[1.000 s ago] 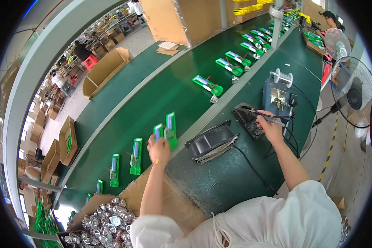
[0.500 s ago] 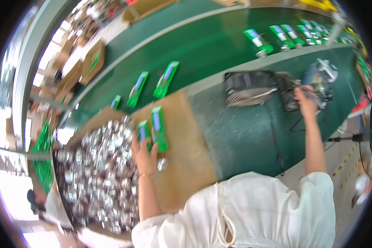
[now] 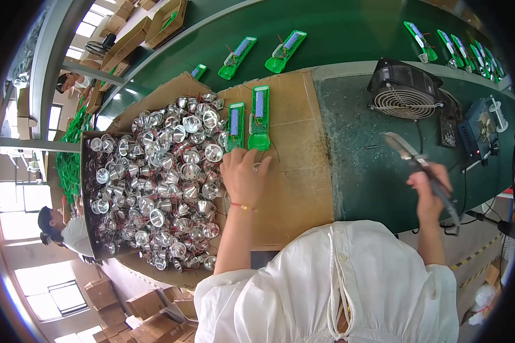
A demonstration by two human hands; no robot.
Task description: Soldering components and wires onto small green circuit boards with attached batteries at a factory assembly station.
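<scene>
My left hand [image 3: 245, 178] rests on the brown cardboard sheet [image 3: 297, 171], its fingers curled down. A bit of a silver reflector cup [image 3: 257, 167] shows between thumb and forefinger; the hand hides the rest. Just beyond the fingertips lie two open green casings: a left one [image 3: 236, 127] and a right one [image 3: 260, 117], each with a blue-violet battery cell. Over the dark green bench, my right hand [image 3: 432, 191] grips the dark handle of what looks like a soldering iron [image 3: 406, 150]. Its metal front points away and left, slightly blurred.
A box of silver reflector cups [image 3: 160, 177] with red wires stands left. A black fan [image 3: 406, 91] and a blue soldering station [image 3: 478, 131] stand far right. More green casings [image 3: 286, 50] lie along the green belt [image 3: 337, 43]. A person [image 3: 68, 226] is beyond the box.
My right hand has come back from beside the soldering station, bringing the iron toward me. My left hand has closed over the loose reflector cup. The whole view has turned.
</scene>
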